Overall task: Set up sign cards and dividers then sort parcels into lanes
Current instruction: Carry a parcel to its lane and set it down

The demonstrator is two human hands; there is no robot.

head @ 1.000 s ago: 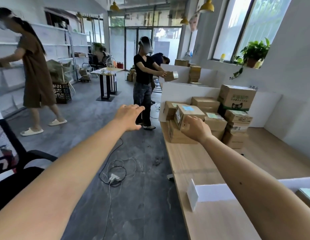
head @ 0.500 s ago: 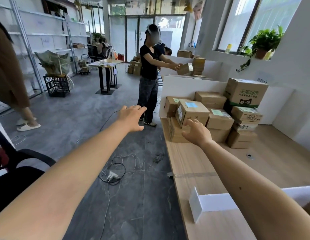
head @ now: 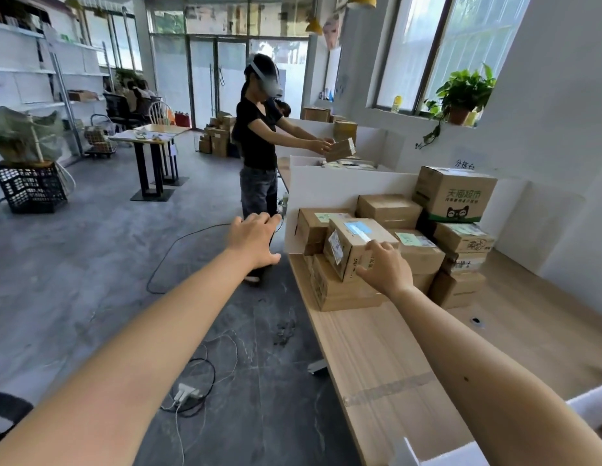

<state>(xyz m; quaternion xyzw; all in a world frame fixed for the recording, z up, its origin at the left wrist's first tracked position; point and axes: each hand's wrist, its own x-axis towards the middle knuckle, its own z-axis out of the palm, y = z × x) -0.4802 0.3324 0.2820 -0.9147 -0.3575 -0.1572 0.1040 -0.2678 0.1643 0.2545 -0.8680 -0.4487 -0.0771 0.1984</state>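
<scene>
Room, head view: grey stone floor point(head: 91, 264), white shelving point(head: 40, 62) on the left wall, glazed doors at the far end, windows on the right.

1. Bench point(head: 377, 348): light wood, running along the right side from near to far.
2. Parcel stack point(head: 427, 250): brown cartons piled at the far end of the bench, in front of an upright white divider board point(head: 343, 186).
3. Labelled parcel point(head: 346, 243): carton with a blue sticker on top and a white label on its left face, sitting tilted on the near left of the stack.
4. Printed carton point(head: 454, 193): largest box, green lettering and a cat face, topmost at the back right of the stack.
5. Right hand point(head: 387, 270): clamped on the labelled parcel at its near right corner, fingers curled over the top edge, thumb against the near face.
6. Left hand point(head: 254, 238): fingers straight and apart, in the air over the floor, just left of the bench and clear of the stack.
7. Near divider point(head: 444, 452): white strip lying across the bench at the bottom right edge of view.
8. Second person point(head: 257, 146): standing beyond the bench in a headset, both hands on a small carton point(head: 340, 149).
9. Potted plant point(head: 464, 92): on the windowsill.
10. Black crate point(head: 29, 188): on the floor, far left.
11. Power strip point(head: 185, 393): on the floor with looped cables, left of the bench.
</scene>
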